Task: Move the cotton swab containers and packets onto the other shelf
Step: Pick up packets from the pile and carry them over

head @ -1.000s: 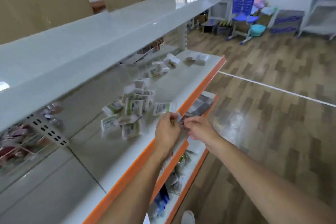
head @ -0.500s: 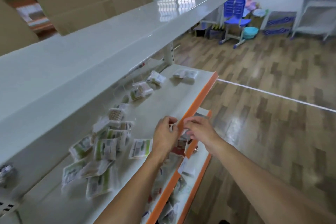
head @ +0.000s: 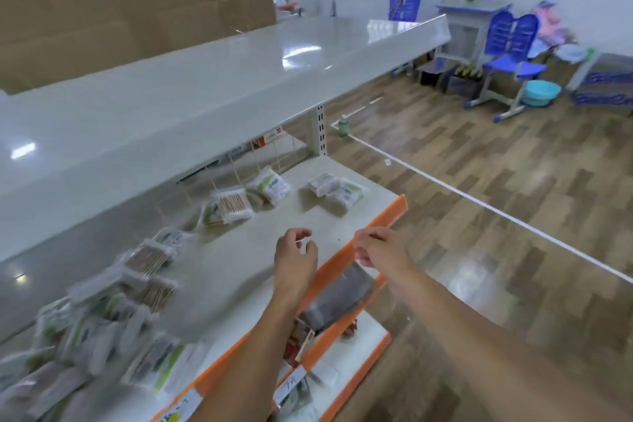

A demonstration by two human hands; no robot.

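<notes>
Both hands hung loosely curled and empty at the shelf's orange lip [head: 383, 220], the left hand [head: 297, 256] nearer the packets [head: 236, 204] lying beyond it, the right hand [head: 378, 247] outside the lip.

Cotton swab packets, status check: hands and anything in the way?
Left hand and right hand loosely curled, holding nothing. Packets scattered on middle shelf. Nothing between hands and packets.

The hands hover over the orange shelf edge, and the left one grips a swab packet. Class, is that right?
Not quite. In the head view the left hand is loosely curled and holds nothing. Both hands, with the right hand, do hover over the orange shelf edge.
</notes>
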